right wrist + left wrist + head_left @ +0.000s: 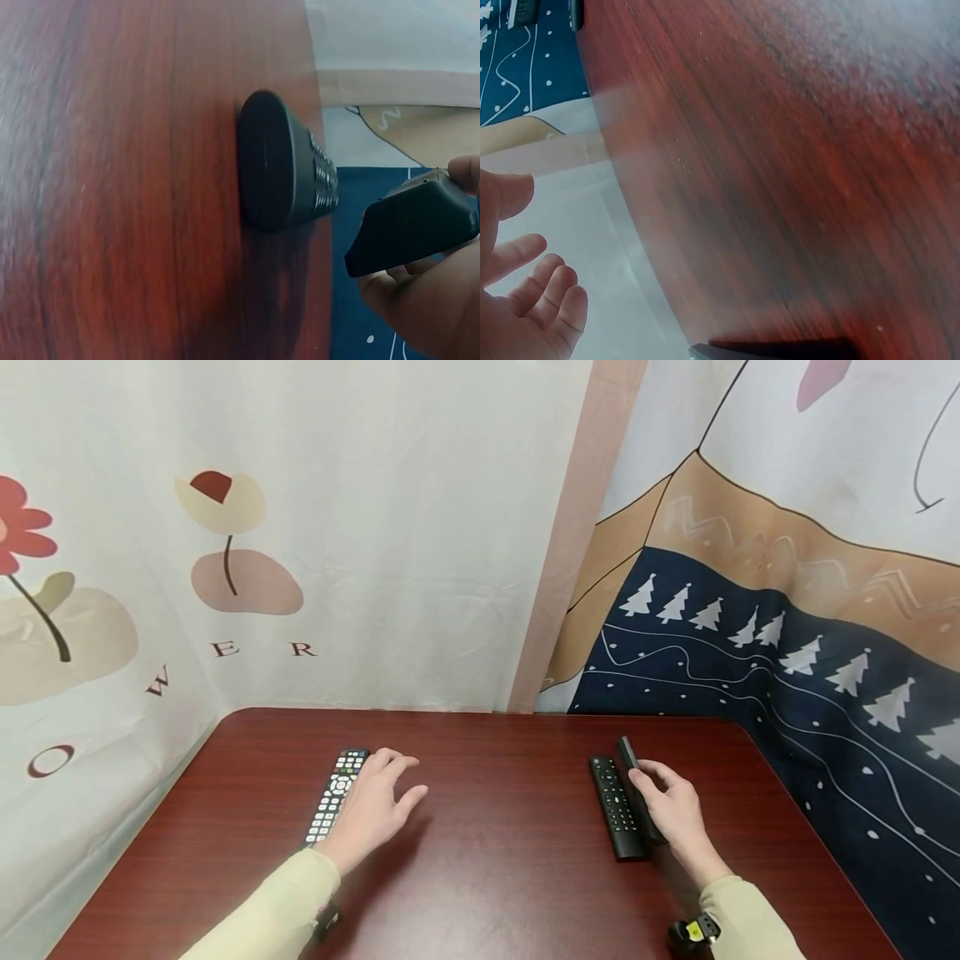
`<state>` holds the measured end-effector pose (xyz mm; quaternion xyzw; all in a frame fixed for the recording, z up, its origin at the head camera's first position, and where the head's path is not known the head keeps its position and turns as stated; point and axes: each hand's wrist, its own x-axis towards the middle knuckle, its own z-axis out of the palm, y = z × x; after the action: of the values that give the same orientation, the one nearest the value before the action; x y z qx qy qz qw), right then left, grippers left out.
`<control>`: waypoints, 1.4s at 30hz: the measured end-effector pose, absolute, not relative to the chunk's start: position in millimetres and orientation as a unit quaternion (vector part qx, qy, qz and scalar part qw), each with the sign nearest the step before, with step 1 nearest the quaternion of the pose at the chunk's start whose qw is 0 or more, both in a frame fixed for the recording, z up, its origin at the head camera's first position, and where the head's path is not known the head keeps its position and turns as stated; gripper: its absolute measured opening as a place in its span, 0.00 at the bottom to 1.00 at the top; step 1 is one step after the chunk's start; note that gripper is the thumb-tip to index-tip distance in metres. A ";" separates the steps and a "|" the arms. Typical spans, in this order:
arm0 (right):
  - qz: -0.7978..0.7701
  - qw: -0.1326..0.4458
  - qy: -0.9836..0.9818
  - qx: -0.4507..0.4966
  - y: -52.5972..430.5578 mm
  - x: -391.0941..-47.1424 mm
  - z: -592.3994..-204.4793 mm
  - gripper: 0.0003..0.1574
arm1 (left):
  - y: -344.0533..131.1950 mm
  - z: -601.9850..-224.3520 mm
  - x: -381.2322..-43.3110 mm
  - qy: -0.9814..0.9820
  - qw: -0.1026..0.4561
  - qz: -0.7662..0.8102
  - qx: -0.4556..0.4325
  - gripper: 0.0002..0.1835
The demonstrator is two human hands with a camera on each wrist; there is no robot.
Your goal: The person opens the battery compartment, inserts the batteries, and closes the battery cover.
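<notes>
On the left side of the table lies a black remote control with white buttons (330, 806). My left hand (372, 810) hovers over its right edge, fingers loosely bent and thumb apart, holding nothing; the left wrist view shows that hand (536, 300) too. At the right, my right hand (675, 810) grips a second black remote control (628, 753) between thumb and fingers, turned on its side. In the right wrist view the held remote (412, 225) is raised off the table. Close to its left, a third black remote control (617, 810) lies with its buttons up.
The dark red wooden table (495, 860) has rounded far corners. A white curtain with flower prints (390, 527) hangs behind it. At the right hangs a navy and tan cloth with tree prints (750, 652).
</notes>
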<state>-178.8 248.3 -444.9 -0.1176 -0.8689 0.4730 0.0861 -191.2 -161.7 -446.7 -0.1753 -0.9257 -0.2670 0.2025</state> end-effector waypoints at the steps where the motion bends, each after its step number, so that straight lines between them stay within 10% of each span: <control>1: 0.465 0.086 -0.874 -0.117 249.7 -178.7 -445.5 0.27 | -162.6 -446.7 -191.4 -0.927 0.201 -0.265 -0.174 0.21; 42: 0.258 0.057 -0.960 -0.093 270.4 -178.4 -461.4 0.34 | -192.4 -440.0 -205.6 -0.939 0.215 -0.202 -0.175 0.26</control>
<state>-178.4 270.4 -461.4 -0.0930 -0.9600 0.2580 0.0569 -205.6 -192.4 -440.0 -0.1745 -0.9394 -0.2019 0.2153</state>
